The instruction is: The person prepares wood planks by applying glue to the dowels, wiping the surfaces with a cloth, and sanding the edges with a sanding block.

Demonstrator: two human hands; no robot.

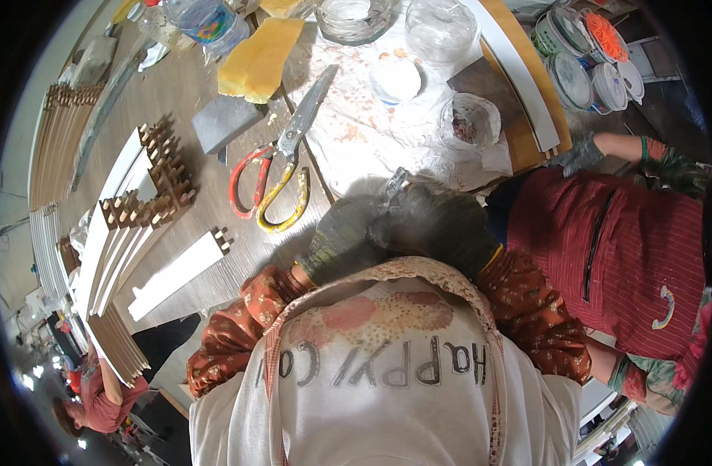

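My left hand (pixel 342 234) and my right hand (pixel 441 227), both in dark green gloves, meet close together at the table's near edge. Their fingers are curled in and blurred. A small grey-white piece (pixel 397 180) sticks up between the fingertips; its kind cannot be made out. Left of the hands lie large scissors (pixel 294 138) with one red and one yellow handle, blades partly apart. Nearer on the left rests a single white board (pixel 187 268) with wooden dowels in its end. A stack of similar white boards (pixel 111 260) with dowels stands beyond it.
A white-stained cloth (pixel 348 128) carries a small white cup (pixel 396 79), a plastic tub (pixel 471 120) and clear containers. A grey block (pixel 225 124) and yellow sponge (pixel 260 58) lie behind the scissors. Close at right stands a person in a red apron (pixel 604 256); buckets (pixel 569 78) stand beyond.
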